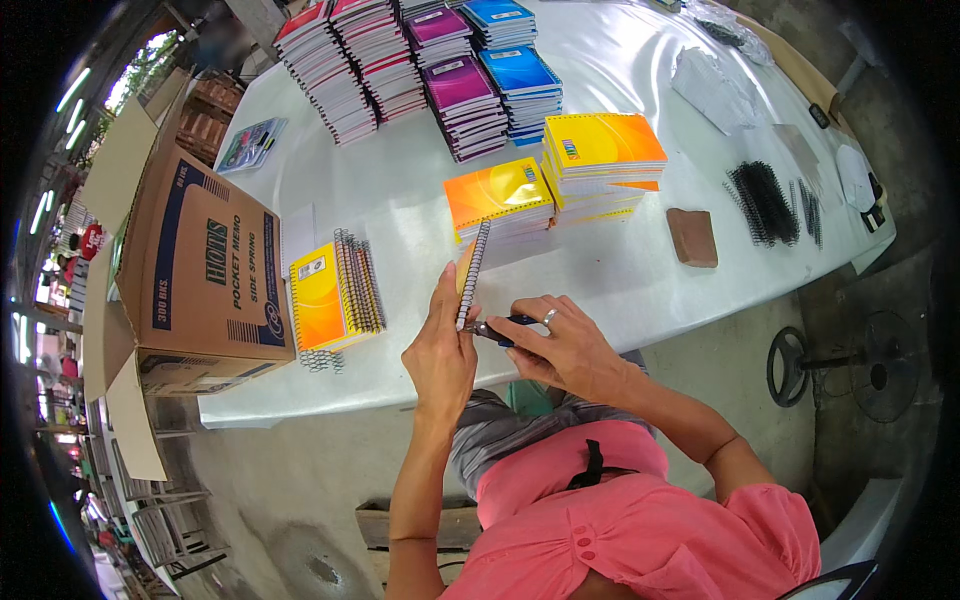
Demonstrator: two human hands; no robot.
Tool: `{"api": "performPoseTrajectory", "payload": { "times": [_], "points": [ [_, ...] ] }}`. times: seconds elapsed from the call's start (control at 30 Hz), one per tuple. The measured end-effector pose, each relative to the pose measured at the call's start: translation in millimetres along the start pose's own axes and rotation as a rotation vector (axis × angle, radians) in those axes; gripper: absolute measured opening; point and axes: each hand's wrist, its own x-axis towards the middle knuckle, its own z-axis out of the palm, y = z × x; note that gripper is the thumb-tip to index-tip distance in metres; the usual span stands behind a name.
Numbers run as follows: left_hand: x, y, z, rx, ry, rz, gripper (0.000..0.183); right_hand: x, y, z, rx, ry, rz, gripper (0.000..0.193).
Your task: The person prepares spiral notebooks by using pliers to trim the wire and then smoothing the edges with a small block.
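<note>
My left hand [438,350] grips a small spiral-bound notebook [472,272], tilted on edge with its wire coil facing up and right. Closed around dark-handled pliers [515,322], my right hand [570,350] has the tool's metal tip at the coil's near end. Whether the jaws bite on the wire is too small to tell. Just beyond my hands stand a lower stack of orange-and-yellow notebooks [498,195] and a taller one [605,140]. Left of my left hand sits a group of coil-bound yellow notebooks [322,295], several with their spirals upward.
An open cardboard box [205,260] stands at the table's left. Red [345,60], purple [462,85] and blue notebook stacks [520,72] fill the far side. To the right lie a brown block [692,238], black wire coils [765,203] and a plastic bag [715,90].
</note>
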Motion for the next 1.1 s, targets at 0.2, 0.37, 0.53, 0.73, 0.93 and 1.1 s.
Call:
{"api": "performPoseTrajectory", "payload": {
  "times": [0.2, 0.37, 0.53, 0.73, 0.93, 1.1],
  "points": [
    [-1, -1, 1, 0.011, 0.021, -0.007, 0.067, 1, -1, 4, 0.000, 0.074, -0.018, 0.056],
    [-1, -4, -1, 0.069, 0.038, -0.007, 0.064, 3, -4, 8, -0.007, 0.044, -0.018, 0.056],
    [-1, -4, -2, 0.099, 0.079, 0.018, 0.064, 12, -4, -1, 0.024, 0.094, -0.048, 0.056],
    [2, -4, -3, 0.140, 0.090, 0.067, 0.065, 14, -1, -4, 0.286, -0.037, 0.069, 0.035],
    [0, -2, -11, 0.143, 0.135, 0.101, 0.062, 36, 11, -29, 1.179, -0.533, 0.641, 0.035],
    [16, -17, -48, 0.270, 0.290, 0.196, 0.059, 27, 37, -28, 0.474, -0.248, 0.313, 0.028]
  ]
}}
